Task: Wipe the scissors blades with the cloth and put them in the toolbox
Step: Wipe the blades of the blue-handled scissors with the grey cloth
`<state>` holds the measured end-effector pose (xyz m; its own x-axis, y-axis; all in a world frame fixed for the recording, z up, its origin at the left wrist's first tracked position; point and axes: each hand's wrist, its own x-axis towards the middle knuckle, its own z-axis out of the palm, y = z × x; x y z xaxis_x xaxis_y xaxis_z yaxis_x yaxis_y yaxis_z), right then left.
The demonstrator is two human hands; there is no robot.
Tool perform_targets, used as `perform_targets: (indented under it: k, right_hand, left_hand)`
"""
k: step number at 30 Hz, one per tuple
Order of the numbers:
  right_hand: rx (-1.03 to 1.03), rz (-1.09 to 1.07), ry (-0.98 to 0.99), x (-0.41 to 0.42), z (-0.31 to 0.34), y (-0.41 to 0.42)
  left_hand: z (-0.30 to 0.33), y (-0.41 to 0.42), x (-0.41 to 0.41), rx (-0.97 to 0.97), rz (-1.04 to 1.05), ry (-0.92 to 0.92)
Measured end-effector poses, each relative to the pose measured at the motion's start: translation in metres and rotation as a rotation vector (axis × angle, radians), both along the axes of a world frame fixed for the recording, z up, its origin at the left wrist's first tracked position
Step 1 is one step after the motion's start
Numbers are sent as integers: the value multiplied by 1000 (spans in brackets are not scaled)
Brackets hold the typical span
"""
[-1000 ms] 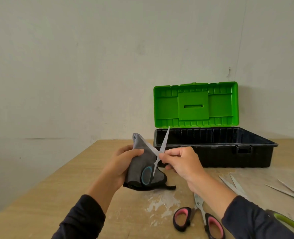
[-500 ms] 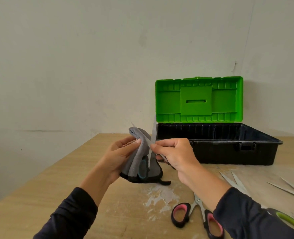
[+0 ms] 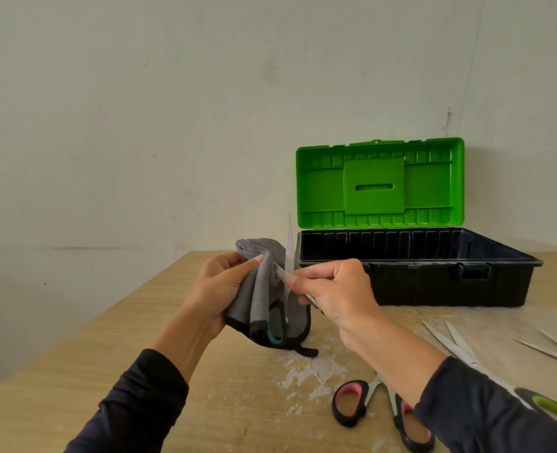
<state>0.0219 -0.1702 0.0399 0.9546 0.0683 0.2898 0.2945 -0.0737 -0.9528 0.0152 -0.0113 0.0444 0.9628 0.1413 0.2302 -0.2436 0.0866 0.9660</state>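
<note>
**Wiping in progress: free blade swings upright, cloth stays on the other**

The scissors [image 3: 288, 256] are held open above the table [image 3: 74, 354], at centre frame. The left hand [image 3: 220, 289] grips the grey cloth [image 3: 257, 289], fingers and thumb curled round it with one blade wrapped inside; only a sliver of that blade shows beside the thumb. The right hand [image 3: 332, 289] pinches the scissors near the pivot, fingers clamped together on the metal. The teal-lined handle hangs low, half covered by the cloth.

Compared with a second ago, the free blade stands nearly vertical rather than leaning right, and the cloth is bunched closer against it. In my judgement this is one wiping stroke under way; the second blade remains to be wiped.

The toolbox [image 3: 417, 282] stands open at right of centre, green lid [image 3: 380, 183] raised, well apart from the hands. Pink-handled scissors [image 3: 381, 410], green-handled scissors [image 3: 499, 380] and more blades [image 3: 554, 351] lie at lower right.

Risk noted: bare fingers close to exposed edges.
</note>
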Motion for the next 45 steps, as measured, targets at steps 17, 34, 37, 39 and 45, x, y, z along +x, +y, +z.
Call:
perform_targets:
  k: [17,34,37,39,45]
  right_hand:
    - [17,-33,-4,0,-1,5]
    - [54,106,-70,4,0,7]
    - [25,74,-88,5,-2,8]
    - [-3,59,-83,5,-3,7]
    - [-36,27,-57,1,-5,10]
  left_hand:
    - [0,0,-2,109,75,-40]
    - [-2,-8,-2,68,28,-101]
    - [-1,-15,-1,52,118,-61]
    - [0,-16,-1,44,172,-47]
    - [1,-3,0,8,205,-28]
